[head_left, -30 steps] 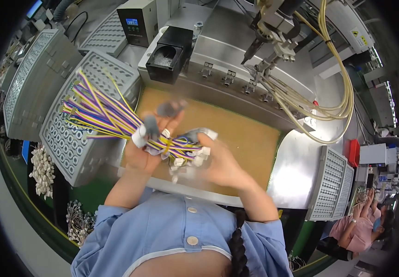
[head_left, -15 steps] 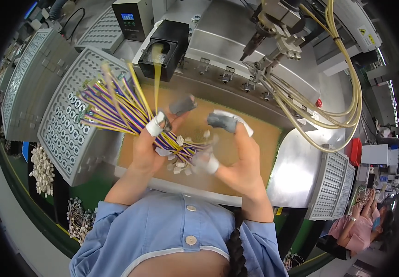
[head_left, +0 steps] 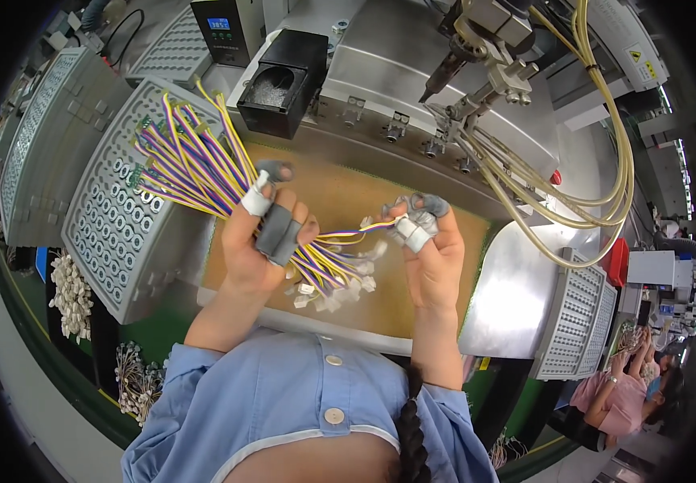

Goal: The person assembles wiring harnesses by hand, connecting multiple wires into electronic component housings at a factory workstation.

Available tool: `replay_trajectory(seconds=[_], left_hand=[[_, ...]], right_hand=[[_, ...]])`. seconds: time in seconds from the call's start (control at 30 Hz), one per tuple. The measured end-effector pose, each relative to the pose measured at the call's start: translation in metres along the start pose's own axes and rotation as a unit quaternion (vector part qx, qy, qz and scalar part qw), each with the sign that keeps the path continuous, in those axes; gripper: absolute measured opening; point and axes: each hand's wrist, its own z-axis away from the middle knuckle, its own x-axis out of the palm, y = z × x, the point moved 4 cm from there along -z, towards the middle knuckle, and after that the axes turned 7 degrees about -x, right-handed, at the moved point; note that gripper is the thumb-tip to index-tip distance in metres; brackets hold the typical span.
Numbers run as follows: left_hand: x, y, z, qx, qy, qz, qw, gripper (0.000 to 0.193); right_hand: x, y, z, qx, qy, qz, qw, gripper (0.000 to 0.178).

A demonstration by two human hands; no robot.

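A thick bundle of yellow, purple and white wires (head_left: pixel 199 153) is gripped in my left hand (head_left: pixel 263 237), whose fingers wear grey and white finger covers. The bundle's upper ends, some with small green boards, fan out to the upper left over a grey tray. White connectors (head_left: pixel 336 295) dangle from its lower end. My right hand (head_left: pixel 428 245), also with covered fingertips, pinches one wire strand (head_left: pixel 356 233) that stretches across from the bundle; the strand's end is hidden in the fingers. Below both hands lies a brown work mat (head_left: pixel 396 302).
The grey tray (head_left: pixel 114 233) with round parts stands left of the mat. Behind is a black box (head_left: pixel 283 80) with a round opening. A machine head (head_left: pixel 477 64) with looping tubes (head_left: pixel 606 209) overhangs at right. Another tray (head_left: pixel 582 322) and a co-worker (head_left: pixel 614 398) are farther right.
My left hand has closed more fully round the bundle. My right hand has turned and closed on one strand, pulling it to the right. A yellow strand near the black box has swung away.
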Motion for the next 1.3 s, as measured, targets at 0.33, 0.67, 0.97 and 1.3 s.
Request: replay_trajectory(seconds=[0.33, 0.67, 0.97, 1.3], left_hand=[[0.007, -0.001, -0.011, 0.092, 0.203, -0.058, 0.973, 0.026], [-0.026, -0.022, -0.003, -0.018, 0.235, -0.050, 0.970, 0.020], [-0.033, -0.032, 0.007, -0.024, 0.226, -0.088, 0.970, 0.020], [-0.029, -0.032, 0.000, -0.049, 0.176, -0.096, 0.979, 0.018]], right_hand=[[0.076, -0.011, 0.037, -0.258, -0.174, 0.433, 0.846, 0.035], [-0.015, -0.041, 0.033, -0.149, 0.042, 0.245, 0.957, 0.032], [-0.312, -0.024, 0.086, 0.014, 0.267, 0.648, 0.713, 0.042], [-0.223, -0.015, 0.124, 0.132, -0.012, 0.772, 0.622, 0.032]])
